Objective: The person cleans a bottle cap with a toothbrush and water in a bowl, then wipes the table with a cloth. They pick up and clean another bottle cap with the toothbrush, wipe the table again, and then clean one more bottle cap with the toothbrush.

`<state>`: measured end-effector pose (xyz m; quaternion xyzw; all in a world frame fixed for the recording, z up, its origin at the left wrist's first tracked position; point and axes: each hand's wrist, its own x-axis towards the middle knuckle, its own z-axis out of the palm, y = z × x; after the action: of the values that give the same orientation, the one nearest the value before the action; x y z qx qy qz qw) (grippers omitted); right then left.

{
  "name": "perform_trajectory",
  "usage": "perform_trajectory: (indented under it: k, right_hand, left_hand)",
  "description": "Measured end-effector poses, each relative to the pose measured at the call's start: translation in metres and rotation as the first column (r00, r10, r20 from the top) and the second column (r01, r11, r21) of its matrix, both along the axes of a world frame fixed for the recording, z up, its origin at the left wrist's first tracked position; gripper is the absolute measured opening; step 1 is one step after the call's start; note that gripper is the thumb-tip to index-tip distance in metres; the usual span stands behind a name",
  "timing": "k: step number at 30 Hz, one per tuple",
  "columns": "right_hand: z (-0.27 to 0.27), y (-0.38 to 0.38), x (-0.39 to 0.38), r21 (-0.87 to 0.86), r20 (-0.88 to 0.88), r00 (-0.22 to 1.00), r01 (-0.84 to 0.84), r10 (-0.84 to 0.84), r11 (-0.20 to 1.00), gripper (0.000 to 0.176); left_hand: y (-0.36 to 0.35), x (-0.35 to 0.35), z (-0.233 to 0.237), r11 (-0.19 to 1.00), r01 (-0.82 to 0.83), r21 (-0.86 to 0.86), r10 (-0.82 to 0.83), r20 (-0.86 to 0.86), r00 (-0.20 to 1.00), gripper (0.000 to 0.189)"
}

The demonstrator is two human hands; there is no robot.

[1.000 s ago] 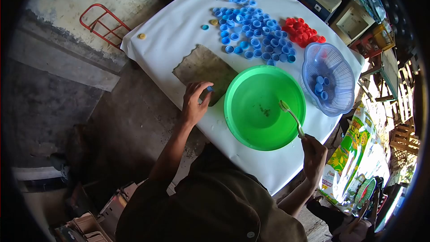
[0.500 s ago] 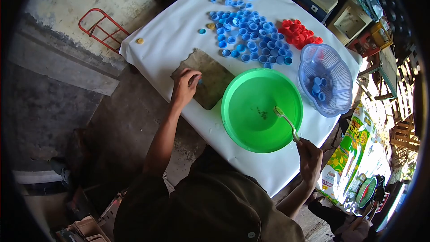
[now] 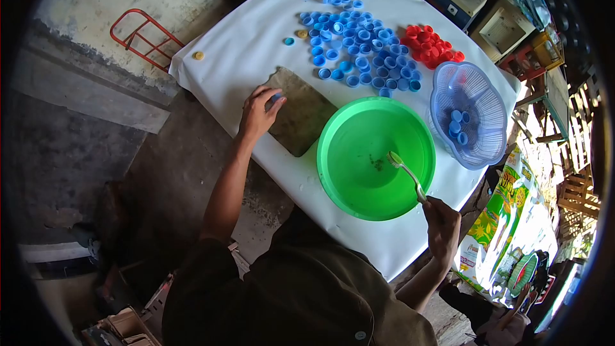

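My left hand (image 3: 257,115) is over the left edge of a dark, worn cloth (image 3: 300,112), its fingers closed on a small blue bottle cap (image 3: 275,98). In my right hand (image 3: 442,225) is a toothbrush (image 3: 410,176), gripped by the handle, its bristle head over a round green basin (image 3: 325,176). Dark specks show at the bottom of the basin, which looks to hold water. Past the cloth lies a spread of blue bottle caps (image 3: 362,48), with a pile of red caps (image 3: 429,45) on its right.
Right of the basin, a blue plastic basket (image 3: 483,147) holds several blue caps. Two yellowish caps lie on the white-covered table (image 3: 224,57). A red metal frame (image 3: 144,32) stands by the wall. A colourful sack (image 3: 503,205) is beyond the table's right edge.
My left hand has shifted slightly left on the cloth and turned, so the blue cap shows more between its fingers. The toothbrush head has moved slightly left over the basin.
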<state>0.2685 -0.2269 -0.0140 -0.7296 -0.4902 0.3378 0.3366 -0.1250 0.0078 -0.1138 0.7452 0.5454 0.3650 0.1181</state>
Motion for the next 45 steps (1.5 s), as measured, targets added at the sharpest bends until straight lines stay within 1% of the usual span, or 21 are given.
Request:
perform_trajectory:
  k: [1,4,7,10,13,14,17,20,23,26,29,32,35,38,41,44,45]
  right_hand:
    - [0.001,0.0,0.0,0.001,0.006,1.0,-0.003,0.003,1.0,0.023]
    - [0.002,0.0,0.0,0.003,-0.005,1.0,-0.004,0.004,1.0,0.022]
    - [0.005,-0.001,0.0,0.009,0.009,1.0,-0.002,0.002,1.0,0.022]
    - [0.005,-0.003,0.002,0.008,0.014,1.0,-0.003,0.003,1.0,0.022]
    - [0.004,-0.006,0.006,0.012,0.026,1.0,-0.009,0.009,1.0,0.022]
    - [0.004,-0.008,0.006,0.008,0.021,1.0,0.002,-0.002,1.0,0.022]
    - [0.003,-0.008,0.004,0.003,0.008,1.0,0.013,-0.013,1.0,0.023]
    - [0.004,-0.006,0.001,0.021,0.01,1.0,0.012,-0.012,1.0,0.023]
    - [0.007,-0.005,-0.002,0.039,0.014,1.0,0.011,-0.011,0.999,0.023]
    - [0.008,-0.007,-0.003,0.033,0.0,1.0,0.023,-0.023,0.999,0.023]
    - [0.003,-0.012,-0.004,0.037,-0.011,0.999,0.038,-0.038,0.999,0.022]
    - [0.001,-0.017,-0.006,0.028,-0.016,0.998,0.054,-0.053,0.998,0.021]
    - [0.0,-0.021,-0.008,0.056,-0.043,0.997,0.062,-0.059,0.997,0.021]
    - [0.003,-0.024,-0.007,0.05,-0.036,0.998,0.057,-0.056,0.997,0.02]
    - [0.003,-0.026,-0.006,0.068,-0.025,0.997,0.075,-0.073,0.995,0.02]
    - [0.003,-0.027,-0.005,0.06,-0.021,0.997,0.078,-0.077,0.995,0.021]
    - [0.003,-0.027,-0.005,0.055,-0.022,0.997,0.075,-0.074,0.996,0.021]
  left_hand:
    - [0.001,0.002,0.001,0.999,0.001,0.04,0.001,-0.046,0.999,0.021]
    - [0.011,-0.003,-0.002,0.99,-0.127,0.059,0.132,-0.102,0.986,0.023]
    - [0.019,-0.005,-0.002,0.99,-0.136,-0.048,0.135,-0.023,0.991,0.024]
    - [0.02,-0.011,-0.003,0.993,-0.113,-0.02,0.112,-0.039,0.993,0.024]
    - [0.016,-0.027,0.003,0.987,-0.107,-0.121,0.107,-0.009,0.994,0.026]
    - [0.016,-0.036,-0.001,0.967,-0.098,-0.235,0.104,0.012,0.995,0.026]
    - [0.006,-0.031,0.013,0.97,-0.089,-0.227,0.068,-0.099,0.993,0.026]
    - [0.006,-0.031,0.015,0.975,-0.046,-0.218,0.031,-0.07,0.997,0.029]
    - [0.005,-0.034,0.008,0.984,-0.039,-0.173,0.007,-0.182,0.983,0.034]
    - [0.005,-0.029,0.011,0.975,-0.073,-0.209,0.029,-0.209,0.977,0.032]
    - [0.004,-0.023,0.005,0.971,-0.161,-0.175,0.101,-0.311,0.945,0.029]
    - [0.0,-0.013,0.013,0.96,-0.194,-0.202,0.121,-0.325,0.938,0.028]
    - [-0.002,-0.013,0.011,0.981,-0.134,-0.141,0.071,-0.381,0.922,0.028]
    - [0.004,-0.021,0.004,0.994,-0.058,-0.089,0.027,-0.32,0.947,0.026]
    - [0.0,-0.016,0.013,0.979,-0.028,-0.203,-0.031,-0.28,0.96,0.028]
    - [-0.006,-0.01,0.016,0.976,0.0,-0.216,-0.08,-0.359,0.93,0.029]
    - [-0.007,-0.007,0.017,0.973,-0.011,-0.23,-0.065,-0.319,0.946,0.028]
